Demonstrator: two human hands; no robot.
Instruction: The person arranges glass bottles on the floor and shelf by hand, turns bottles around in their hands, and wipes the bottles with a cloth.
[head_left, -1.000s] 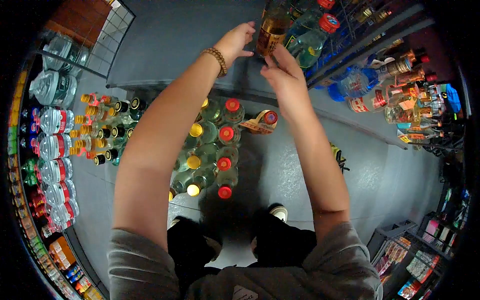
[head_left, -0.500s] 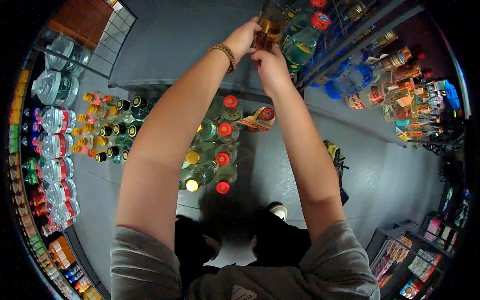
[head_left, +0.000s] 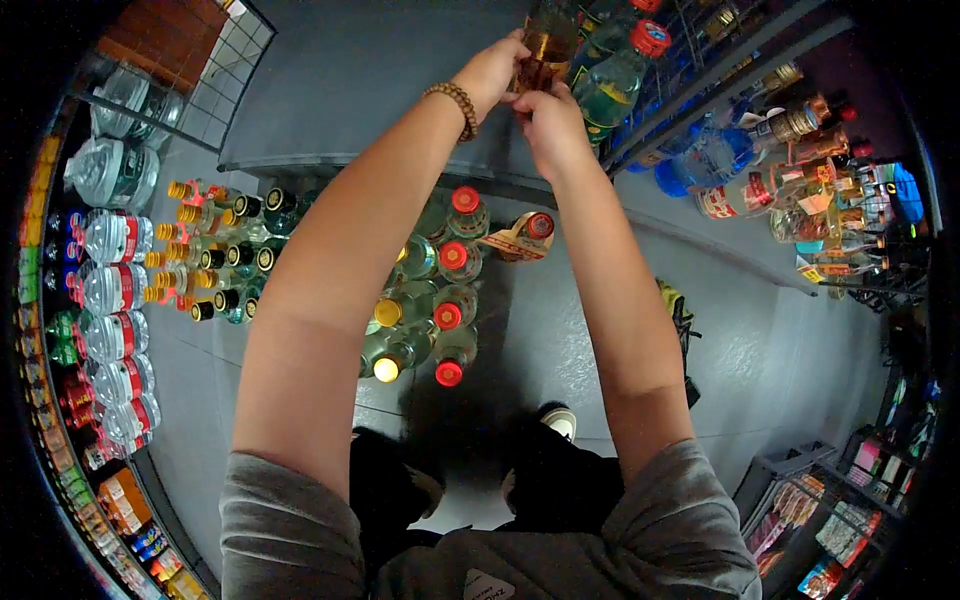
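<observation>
On the grey shelf (head_left: 370, 95), near the top of the view, stands a brown bottle (head_left: 550, 45). My left hand (head_left: 492, 75) wraps round its left side, a beaded bracelet on the wrist. From below and the right, my right hand (head_left: 552, 118) grips the same bottle near its base, fingers touching those of the other hand. Just right of it is a clear bottle with a red cap (head_left: 612, 90), with more bottles behind. The bottle's top is cut off by the frame edge.
Red-capped bottles (head_left: 455, 255), yellow-capped bottles and a carton-wrapped bottle (head_left: 522, 238) stand on the floor below the shelf. Water packs (head_left: 112, 290) line the left. Wire racking (head_left: 700, 95) and bottles (head_left: 790, 190) are at the right; a small rack (head_left: 800, 500) stands lower right.
My left hand, earlier open beside the brown bottle, has moved right and closed round it. My right hand has shifted slightly left and stays at the bottle's base.
</observation>
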